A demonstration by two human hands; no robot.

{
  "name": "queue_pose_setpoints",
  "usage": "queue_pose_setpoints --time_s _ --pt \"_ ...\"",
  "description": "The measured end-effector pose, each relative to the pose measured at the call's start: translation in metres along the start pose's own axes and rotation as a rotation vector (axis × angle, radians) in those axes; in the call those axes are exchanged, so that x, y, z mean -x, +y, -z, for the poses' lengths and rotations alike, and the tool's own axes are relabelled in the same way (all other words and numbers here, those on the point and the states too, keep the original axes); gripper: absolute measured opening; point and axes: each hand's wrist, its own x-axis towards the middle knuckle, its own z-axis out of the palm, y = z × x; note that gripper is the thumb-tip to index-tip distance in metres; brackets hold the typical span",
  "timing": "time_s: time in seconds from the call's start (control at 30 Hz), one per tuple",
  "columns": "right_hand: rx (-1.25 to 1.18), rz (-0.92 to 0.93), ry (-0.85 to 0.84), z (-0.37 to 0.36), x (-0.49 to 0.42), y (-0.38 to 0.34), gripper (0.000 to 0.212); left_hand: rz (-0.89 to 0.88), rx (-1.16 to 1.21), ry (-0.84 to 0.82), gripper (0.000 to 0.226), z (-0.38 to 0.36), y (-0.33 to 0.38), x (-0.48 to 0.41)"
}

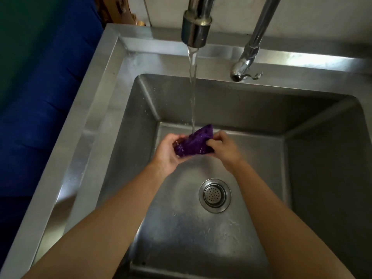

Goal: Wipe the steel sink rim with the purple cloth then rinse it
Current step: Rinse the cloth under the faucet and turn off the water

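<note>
The purple cloth is bunched up over the basin of the steel sink, directly under a stream of water falling from the tap spout. My left hand grips the cloth's left end from below. My right hand pinches its right end. Both hands hang inside the basin, well above the wet bottom. The water lands on the cloth's top.
A round strainer drain sits in the basin floor below my hands. The tap's base and lever stand on the back rim at right. A blue fabric surface lies left of the sink.
</note>
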Motion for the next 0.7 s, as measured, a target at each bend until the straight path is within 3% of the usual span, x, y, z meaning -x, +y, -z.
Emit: queue_pose_setpoints --time_s 0.07,0.17,0.27,0.37,0.43,0.57,0.7 --pt "-0.072 0.079 -0.015 0.001 0.003 -0.001 0.026 0.041 0.047 0.05 0.017 0.003 -0.002 -0.005" --pt "-0.181 0.172 -0.114 0.0 0.013 -0.005 0.025 0.183 -0.042 0.005 0.039 -0.003 -0.001 -0.014" --pt "-0.051 0.242 -0.151 -0.004 0.021 -0.012 0.035 0.245 -0.125 -0.085 0.044 -0.018 -0.002 -0.017" --pt "0.264 0.214 -0.006 -0.012 0.023 -0.02 0.049 0.241 -0.142 -0.079 0.043 -0.031 -0.003 -0.02" --pt "0.417 0.207 0.097 -0.022 0.028 -0.025 0.041 0.184 -0.16 -0.046 0.045 -0.035 -0.002 -0.022" --pt "0.556 0.369 0.203 -0.048 0.043 -0.032 0.031 0.086 -0.232 -0.02 0.043 -0.037 0.0 -0.018" --pt "0.632 0.287 0.292 -0.049 0.02 -0.039 0.038 0.067 -0.217 0.058 0.039 -0.047 -0.006 -0.019"
